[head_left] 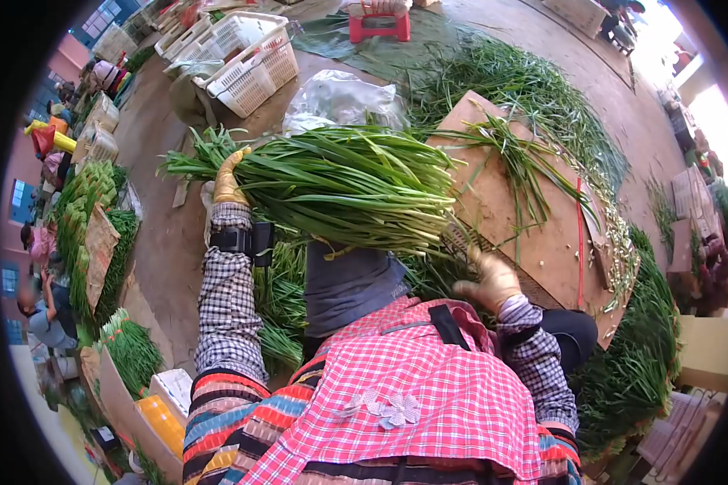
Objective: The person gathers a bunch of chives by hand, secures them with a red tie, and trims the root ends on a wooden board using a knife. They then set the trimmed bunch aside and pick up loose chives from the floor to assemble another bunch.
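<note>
A large bundle of long green stalks (340, 186) lies crosswise above my lap, its pale cut ends to the right. My left hand (231, 178), in a tan glove, is wrapped round the leafy end of the bundle. Below the pale ends is my right hand (493, 281), also gloved, with thumb and fingers apart and slightly blurred; nothing shows between them. Beside it stands a brown board (510, 202) with a small pile of loose stalks (522, 158) and a red strip (580, 242) on it.
White plastic crates (255, 73) stand at the upper left, near a clear plastic bag (344, 101). A red stool (378, 27) is at the top. Heaps of greens (631, 356) lie on the right. Several people sit along the far left.
</note>
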### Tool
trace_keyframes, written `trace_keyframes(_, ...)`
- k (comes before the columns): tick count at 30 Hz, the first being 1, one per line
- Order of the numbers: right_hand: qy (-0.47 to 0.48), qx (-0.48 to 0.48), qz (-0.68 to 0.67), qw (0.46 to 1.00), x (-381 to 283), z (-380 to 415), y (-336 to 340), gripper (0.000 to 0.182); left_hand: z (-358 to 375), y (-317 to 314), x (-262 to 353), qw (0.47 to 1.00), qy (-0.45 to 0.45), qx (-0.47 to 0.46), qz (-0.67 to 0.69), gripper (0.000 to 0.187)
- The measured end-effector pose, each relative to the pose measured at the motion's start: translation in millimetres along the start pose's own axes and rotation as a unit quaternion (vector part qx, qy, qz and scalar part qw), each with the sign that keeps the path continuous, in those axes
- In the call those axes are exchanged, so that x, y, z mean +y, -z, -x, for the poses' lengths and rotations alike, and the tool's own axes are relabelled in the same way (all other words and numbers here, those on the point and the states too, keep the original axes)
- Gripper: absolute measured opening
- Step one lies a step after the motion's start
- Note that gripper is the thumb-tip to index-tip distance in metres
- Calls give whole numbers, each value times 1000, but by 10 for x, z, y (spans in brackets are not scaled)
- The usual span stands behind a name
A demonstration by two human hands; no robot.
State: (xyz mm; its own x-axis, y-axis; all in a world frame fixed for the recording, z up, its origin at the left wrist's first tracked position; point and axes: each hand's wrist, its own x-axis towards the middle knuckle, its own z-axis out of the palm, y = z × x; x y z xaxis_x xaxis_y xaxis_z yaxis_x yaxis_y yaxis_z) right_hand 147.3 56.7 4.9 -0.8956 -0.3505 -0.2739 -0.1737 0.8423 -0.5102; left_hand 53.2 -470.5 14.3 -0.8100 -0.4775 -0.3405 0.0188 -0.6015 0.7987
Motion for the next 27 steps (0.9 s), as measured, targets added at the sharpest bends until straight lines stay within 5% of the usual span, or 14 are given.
trace_keyframes(2,103,194,-35,975,-219,-174,119,82,12,-15,-11,1000,11,-20,18,23)
trace_keyframes(5,95,129,-313,936,-648,-395,84,77,-5,-64,1,997,26,-50,47,23)
trace_keyframes(6,63,85,-392,914,-405,-597,-327,59,-37,-35,-19,997,14,-54,51,23)
trace_keyframes(7,-11,0,-334,942,-297,-666,-398,35,-54,17,-23,997,0,-55,54,23)
trace_keyframes(11,67,100,21,993,580,-464,-495,16,-3,114,-29,997,-27,-62,46,23)
trace_keyframes(13,-71,85,-73,991,405,-337,-199,17,135,12,-4,998,-40,-39,39,23)
trace_keyframes(14,154,294,-125,935,25,-381,62,20,226,-49,-8,998,-38,-39,38,23)
trace_keyframes(16,210,275,-161,924,-536,-468,412,28,263,-159,-23,994,-41,-77,61,24)
trace_keyframes(19,168,182,6,969,-871,-816,266,51,507,-423,13,993,-55,-79,62,27)
trace_keyframes(21,157,149,-53,975,-1200,-915,208,44,452,-358,14,990,-41,-125,55,27)
trace_keyframes(24,174,197,-304,916,-1263,-1060,-142,25,464,-305,16,990,-39,-125,51,26)
trace_keyframes(27,220,252,-196,922,-1043,-1071,-217,21,437,-260,15,991,-47,-111,53,25)
